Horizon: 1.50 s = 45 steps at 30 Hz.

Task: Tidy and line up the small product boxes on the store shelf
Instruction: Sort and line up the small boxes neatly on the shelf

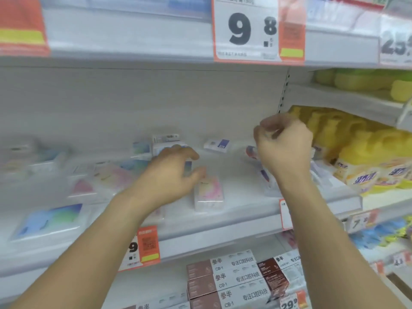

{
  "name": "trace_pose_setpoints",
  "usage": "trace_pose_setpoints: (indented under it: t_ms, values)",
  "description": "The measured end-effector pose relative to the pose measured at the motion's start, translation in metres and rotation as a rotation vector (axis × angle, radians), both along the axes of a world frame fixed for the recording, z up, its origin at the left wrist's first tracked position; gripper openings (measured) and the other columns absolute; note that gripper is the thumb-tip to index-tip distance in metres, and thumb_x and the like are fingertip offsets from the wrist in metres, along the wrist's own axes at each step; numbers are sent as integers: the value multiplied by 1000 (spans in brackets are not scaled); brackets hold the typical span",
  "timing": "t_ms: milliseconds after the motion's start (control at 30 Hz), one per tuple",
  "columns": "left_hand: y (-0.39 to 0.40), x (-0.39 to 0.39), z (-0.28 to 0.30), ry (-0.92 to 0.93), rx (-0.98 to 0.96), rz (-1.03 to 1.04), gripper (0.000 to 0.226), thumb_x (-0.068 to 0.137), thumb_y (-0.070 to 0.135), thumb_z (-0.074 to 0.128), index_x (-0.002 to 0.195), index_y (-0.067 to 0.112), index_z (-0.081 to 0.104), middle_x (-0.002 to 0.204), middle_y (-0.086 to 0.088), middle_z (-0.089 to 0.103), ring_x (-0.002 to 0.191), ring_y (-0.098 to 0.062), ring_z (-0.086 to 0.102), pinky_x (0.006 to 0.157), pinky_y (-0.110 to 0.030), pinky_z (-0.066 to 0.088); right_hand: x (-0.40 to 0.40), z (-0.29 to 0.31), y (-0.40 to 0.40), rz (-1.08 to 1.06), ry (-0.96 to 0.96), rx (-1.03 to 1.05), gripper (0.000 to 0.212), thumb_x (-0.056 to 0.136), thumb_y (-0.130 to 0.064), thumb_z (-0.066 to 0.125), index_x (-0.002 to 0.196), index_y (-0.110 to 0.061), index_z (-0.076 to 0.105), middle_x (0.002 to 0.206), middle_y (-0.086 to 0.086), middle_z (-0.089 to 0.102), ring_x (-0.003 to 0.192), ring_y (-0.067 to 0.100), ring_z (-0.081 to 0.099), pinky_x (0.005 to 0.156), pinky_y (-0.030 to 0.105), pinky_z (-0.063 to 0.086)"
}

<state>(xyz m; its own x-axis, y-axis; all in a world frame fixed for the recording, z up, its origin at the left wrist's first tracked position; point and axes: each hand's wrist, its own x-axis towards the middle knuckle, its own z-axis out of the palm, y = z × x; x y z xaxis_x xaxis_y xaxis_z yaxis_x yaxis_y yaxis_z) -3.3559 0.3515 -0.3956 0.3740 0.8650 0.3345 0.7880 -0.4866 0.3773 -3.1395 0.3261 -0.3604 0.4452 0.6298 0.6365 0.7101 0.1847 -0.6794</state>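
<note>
Shelf: we work on the middle white shelf (234, 210), where small product boxes lie scattered flat and at mixed angles; motion blur softens most detail.
Target box: the pink-and-white box (206, 194) lies flat near the front edge, just right of our left hand, long side running front to back.
Other boxes: a white box with a blue patch (217, 145) sits toward the back; a pale upright box (166, 142) stands behind our left hand; a blue-green box (50, 220) lies at front left.
Left hand: our left hand (171, 175) hovers over the shelf with fingers spread and lightly bent, thumb close to the pink-and-white box; we see nothing gripped.
Right hand: our right hand (284, 148) is raised with fingers curled inward; whether it pinches something small, we cannot tell.
Weight: we judge the boxes light, so one hand suffices for each.
Stiffness: thin card, probably film-wrapped; it should hold shape under a light pinch but may dent if squeezed.
Surface: the glossy wrap likely slides easily on the smooth shelf, so pushing works as well as lifting.
Grip point: we take the long side edges between thumb and fingers, not the printed face.
Neighbours: yellow packs (356, 152) crowd the right side.
</note>
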Motion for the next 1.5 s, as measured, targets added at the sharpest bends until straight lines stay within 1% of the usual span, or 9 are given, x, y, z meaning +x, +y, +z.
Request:
trace_pose_setpoints:
  t_ms: [67, 200, 333, 433, 667, 833, 1000, 1233, 1500]
  values:
    - [24, -15, 11, 0, 31, 133, 39, 87, 48, 56, 120, 28, 54, 124, 0, 52, 119, -24, 49, 94, -36, 43, -33, -3, 21, 250, -12, -57, 5, 83, -17, 65, 85, -18, 69, 83, -2, 72, 70, 11, 62, 67, 24, 48]
    - [68, -46, 18, 145, -226, 103, 74, 72, 48, 68, 139, 25, 45, 142, -2, 45, 128, -24, 47, 105, -37, 41, -84, -25, 77, 552, -90, -529, 48, 92, -30, 63, 138, -28, 50, 128, 4, 47, 101, 18, 58, 86, 23, 44]
    - [73, -74, 3, 33, -208, -54, 26, 78, 23, 77, 102, 19, 69, 111, 3, 59, 92, -17, 62, 83, -21, 47, -95, -46, 102, 717, -176, -764, 67, 86, -40, 70, 145, -35, 38, 134, -3, 52, 110, 17, 57, 88, 26, 46]
    - [60, -88, -1, 0, -262, -140, 12, 85, 30, 71, 92, 21, 75, 97, 10, 68, 85, -9, 63, 81, -23, 49, -87, -50, 109, 707, -230, -745, 46, 80, -34, 77, 120, -32, 56, 112, -6, 61, 98, 16, 61, 86, 31, 52]
    - [42, -103, 17, 108, -423, 58, 67, 76, 75, 53, 135, 46, 43, 137, 13, 40, 105, -11, 61, 89, -34, 53, -81, -33, 118, 754, -85, -679, 33, 68, -21, 88, 95, -28, 69, 107, -2, 66, 78, 10, 60, 71, 22, 45]
    - [1, -132, 38, 370, -568, 110, 90, 62, 87, 50, 141, 56, 22, 156, 17, 17, 141, -11, 29, 115, -35, 29, -83, -21, 102, 542, 27, -440, 39, 71, -45, 84, 98, -23, 68, 95, -13, 66, 86, 7, 62, 70, 19, 43]
    - [-33, -120, 1, 486, -226, 279, 78, 79, 76, 36, 146, 43, 15, 149, -2, 26, 120, -29, 46, 99, -38, 43, -89, -25, 54, 183, 188, -208, 38, 78, -49, 75, 98, -22, 59, 95, -7, 61, 88, 15, 55, 64, 17, 39]
    - [-43, -152, -7, 138, -203, 429, 92, 63, 89, 16, 146, 50, 12, 160, 1, 15, 144, -26, 22, 113, -51, 24, -85, -44, 8, 531, -87, -569, 27, 80, -55, 69, 104, -41, 68, 118, -17, 56, 103, 0, 58, 76, 14, 43]
    - [-45, -165, -21, -207, -421, 349, 64, 82, 55, 62, 138, 34, 42, 131, 1, 44, 114, -18, 52, 92, -24, 38, -118, -50, 2, 677, -27, -681, 46, 92, -42, 60, 137, -45, 48, 128, -6, 55, 109, 11, 60, 92, 28, 45]
